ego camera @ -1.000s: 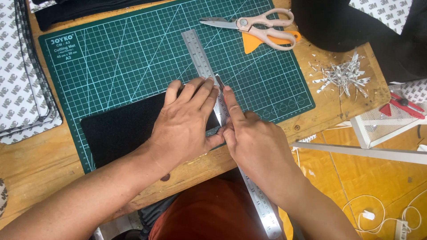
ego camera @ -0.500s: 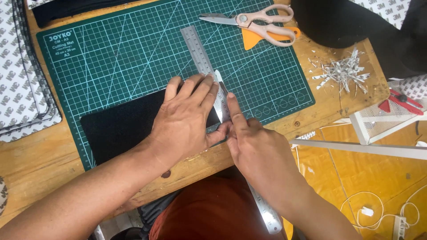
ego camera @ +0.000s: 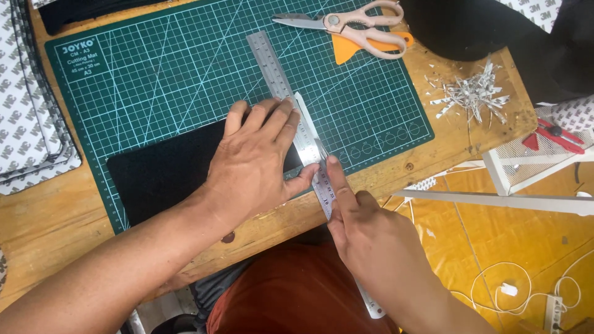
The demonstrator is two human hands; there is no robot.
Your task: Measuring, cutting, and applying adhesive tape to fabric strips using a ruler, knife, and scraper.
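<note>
Left hand [ego camera: 257,164] flat, pinning steel ruler [ego camera: 291,102] over black sheet [ego camera: 161,170] at frame centre, preventing slip. Right hand [ego camera: 371,238] grip narrow, index on ruler edge; blade unseen. Cutting mat [ego camera: 185,68] protects worktop [ego camera: 43,216].

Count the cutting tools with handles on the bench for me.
2. Pink-handled metal scissors lie at the far edge of the green cutting mat; a red-handled tool sits at the right edge, partly cropped. A blade under the right hand may be hidden.
</note>
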